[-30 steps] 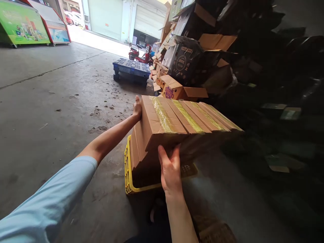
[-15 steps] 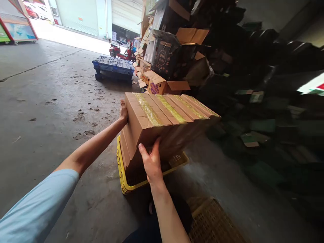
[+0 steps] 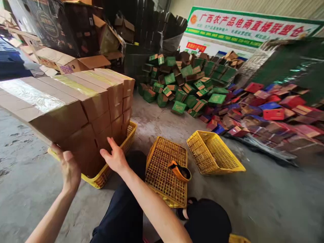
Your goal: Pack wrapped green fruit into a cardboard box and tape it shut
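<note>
Left fingers touch the stacked cartons, grip unclear; right fingers splay loose beside them, yellow crate below.

The brown boxes are matt cardboard, flat-sided, with glossy, creased plastic tape across their tops. Under them is a yellow plastic crate, its rim smooth. The middle crate is also plastic, its face a rough lattice; at its right edge lies an orange tool, smooth and faintly shiny. The floor looks like rough, matt concrete. The trousers are matt dark cloth. Green cartons look like smooth printed card; shiny, wrinkled plastic film shows beside them.
</note>
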Action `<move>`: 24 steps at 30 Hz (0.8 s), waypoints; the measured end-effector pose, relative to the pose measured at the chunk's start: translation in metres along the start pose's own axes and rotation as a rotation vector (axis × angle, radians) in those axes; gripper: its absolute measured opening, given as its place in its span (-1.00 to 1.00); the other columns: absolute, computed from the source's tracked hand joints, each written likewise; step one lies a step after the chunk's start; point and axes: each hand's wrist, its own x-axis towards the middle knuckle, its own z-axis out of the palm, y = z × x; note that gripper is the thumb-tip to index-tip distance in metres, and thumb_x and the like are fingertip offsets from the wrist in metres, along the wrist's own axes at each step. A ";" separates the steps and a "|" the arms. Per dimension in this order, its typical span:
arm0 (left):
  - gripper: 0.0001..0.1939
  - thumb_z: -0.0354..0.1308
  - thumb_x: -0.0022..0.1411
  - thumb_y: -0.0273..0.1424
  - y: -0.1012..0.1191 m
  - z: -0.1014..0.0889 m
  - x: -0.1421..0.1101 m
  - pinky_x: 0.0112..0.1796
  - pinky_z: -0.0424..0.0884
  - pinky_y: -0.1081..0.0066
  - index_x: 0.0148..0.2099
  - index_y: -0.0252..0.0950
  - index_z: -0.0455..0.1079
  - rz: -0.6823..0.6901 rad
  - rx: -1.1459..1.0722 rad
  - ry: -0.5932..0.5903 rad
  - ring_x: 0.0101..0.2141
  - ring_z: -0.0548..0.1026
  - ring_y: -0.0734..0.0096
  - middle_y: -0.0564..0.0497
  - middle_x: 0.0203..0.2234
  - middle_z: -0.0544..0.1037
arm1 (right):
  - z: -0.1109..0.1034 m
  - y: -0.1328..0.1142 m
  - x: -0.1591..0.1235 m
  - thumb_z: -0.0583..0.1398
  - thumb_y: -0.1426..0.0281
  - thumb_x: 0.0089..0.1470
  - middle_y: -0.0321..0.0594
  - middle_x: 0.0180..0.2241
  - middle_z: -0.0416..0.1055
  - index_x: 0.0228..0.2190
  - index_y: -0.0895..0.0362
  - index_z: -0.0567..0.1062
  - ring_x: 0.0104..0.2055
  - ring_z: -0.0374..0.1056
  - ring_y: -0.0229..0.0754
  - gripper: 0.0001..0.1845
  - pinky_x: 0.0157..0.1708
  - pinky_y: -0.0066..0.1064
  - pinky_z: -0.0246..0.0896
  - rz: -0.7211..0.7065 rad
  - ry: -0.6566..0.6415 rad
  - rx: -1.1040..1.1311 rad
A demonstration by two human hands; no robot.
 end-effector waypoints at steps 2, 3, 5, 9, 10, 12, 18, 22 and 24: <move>-0.17 -0.21 0.50 0.05 0.013 0.013 -0.031 0.42 -0.43 0.13 0.57 -0.29 -0.32 0.019 -0.013 -0.055 0.48 -0.41 0.12 -0.08 0.52 -0.36 | -0.020 0.006 -0.015 0.33 0.23 0.13 -0.15 0.33 0.30 0.27 0.02 0.41 0.38 0.22 0.06 -0.31 0.37 -0.07 0.10 0.030 0.053 0.013; -0.17 -0.17 0.50 0.04 0.020 0.021 -0.045 0.42 -0.41 0.14 0.57 -0.26 -0.35 0.022 -0.044 -0.138 0.48 -0.40 0.14 -0.05 0.52 -0.39 | -0.031 0.008 -0.023 0.33 0.23 0.13 -0.16 0.31 0.35 0.24 0.02 0.45 0.36 0.25 0.05 -0.34 0.37 -0.07 0.11 0.032 0.079 0.024; -0.20 -0.10 0.48 0.03 0.033 0.039 -0.070 0.43 -0.30 0.14 0.56 -0.20 -0.21 0.046 -0.113 -0.276 0.48 -0.26 0.15 -0.03 0.52 -0.26 | -0.053 0.009 -0.043 0.33 0.19 0.12 -0.17 0.25 0.43 0.19 0.01 0.51 0.33 0.30 0.03 -0.40 0.35 -0.07 0.15 0.024 0.122 0.078; -0.43 0.10 0.38 0.01 0.059 0.077 -0.117 0.36 0.13 0.12 0.29 -0.17 0.41 0.104 -0.249 -0.763 0.35 0.26 0.05 -0.10 0.34 0.35 | -0.107 0.009 -0.104 0.29 0.09 0.16 -0.11 0.13 0.54 0.10 0.06 0.58 0.20 0.45 0.03 -0.47 0.26 -0.05 0.28 0.019 0.223 0.232; -0.47 0.14 0.36 0.01 0.065 0.086 -0.130 0.32 0.22 0.12 0.21 -0.17 0.48 0.105 -0.276 -0.870 0.29 0.36 0.04 -0.11 0.27 0.43 | -0.123 0.009 -0.125 0.29 0.06 0.17 -0.09 0.10 0.56 0.06 0.07 0.60 0.17 0.47 0.03 -0.48 0.25 -0.04 0.29 0.026 0.273 0.249; -0.47 0.19 0.30 0.03 0.076 0.104 -0.160 0.23 0.38 0.13 0.15 -0.18 0.51 0.079 -0.309 -1.044 0.17 0.49 0.04 -0.12 0.17 0.52 | -0.155 0.010 -0.172 0.30 -0.01 0.13 -0.08 0.05 0.59 -0.02 0.06 0.64 0.14 0.49 0.05 -0.48 0.24 -0.03 0.30 0.058 0.415 0.270; -0.34 0.25 0.17 0.12 0.085 0.146 -0.252 0.07 0.52 0.11 0.13 -0.26 0.52 -0.022 -0.193 -1.453 -0.02 0.61 0.01 -0.14 -0.09 0.65 | -0.242 0.047 -0.350 0.38 -0.05 0.03 0.00 0.02 0.61 -0.12 0.09 0.66 0.07 0.54 0.09 -0.46 0.16 0.04 0.37 0.152 1.102 0.371; -0.38 0.25 0.18 0.12 0.073 0.160 -0.293 0.08 0.52 0.11 0.08 -0.24 0.56 0.017 -0.104 -1.652 0.04 0.59 -0.04 -0.15 -0.06 0.66 | -0.271 0.116 -0.487 0.43 -0.05 -0.13 0.04 -0.03 0.62 -0.18 0.10 0.64 0.03 0.55 0.11 -0.42 0.11 0.03 0.39 0.277 1.575 0.417; -0.39 0.26 0.16 0.11 0.069 0.166 -0.308 0.10 0.51 0.08 0.07 -0.21 0.58 0.020 -0.058 -1.711 0.06 0.59 -0.07 -0.15 -0.04 0.66 | -0.276 0.155 -0.550 0.42 -0.04 -0.24 0.03 -0.14 0.64 -0.27 0.12 0.63 -0.04 0.57 0.14 -0.42 0.01 -0.01 0.45 0.425 1.788 0.341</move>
